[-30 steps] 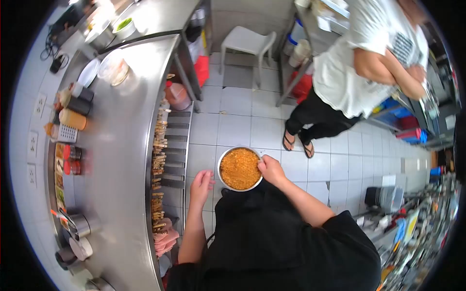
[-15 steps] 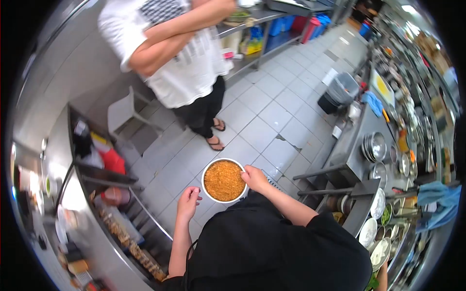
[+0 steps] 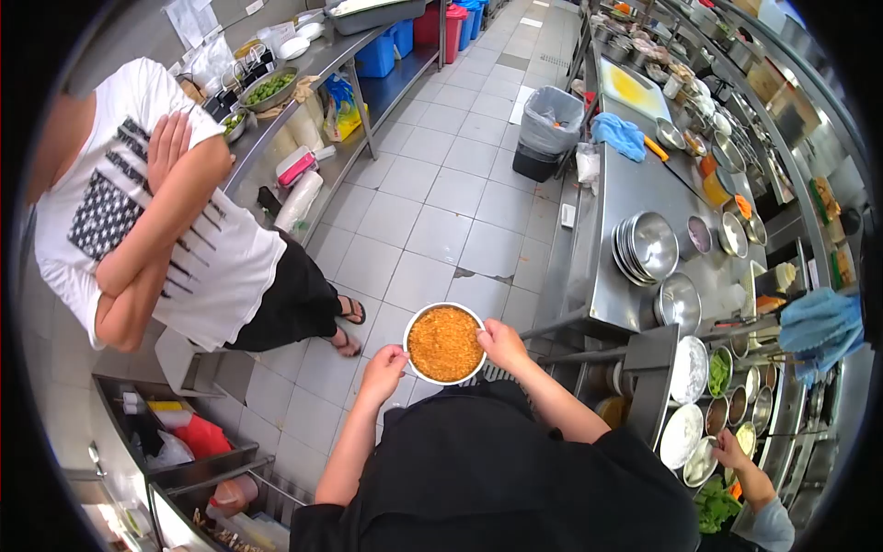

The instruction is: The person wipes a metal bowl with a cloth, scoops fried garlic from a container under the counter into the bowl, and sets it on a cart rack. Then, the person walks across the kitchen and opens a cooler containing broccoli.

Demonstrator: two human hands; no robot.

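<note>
A round white-rimmed bowl filled with orange-brown, crumbly food is held level in front of my body, above the tiled floor. My left hand grips the left side of its rim, thumb and fingers closed there. On the opposite side, my right hand is closed on the rim with the thumb over the edge. The bowl's outside and underside are hidden from this angle.
At left stands a person with folded arms. A steel counter on the right bears stacked metal bowls. A lined bin stands ahead. Another person's hand is among ingredient bowls at lower right.
My left hand, apart from the bowl before, now grips its rim. The view has turned right, so the standing person appears farther left. The bowl remains in my right hand.
</note>
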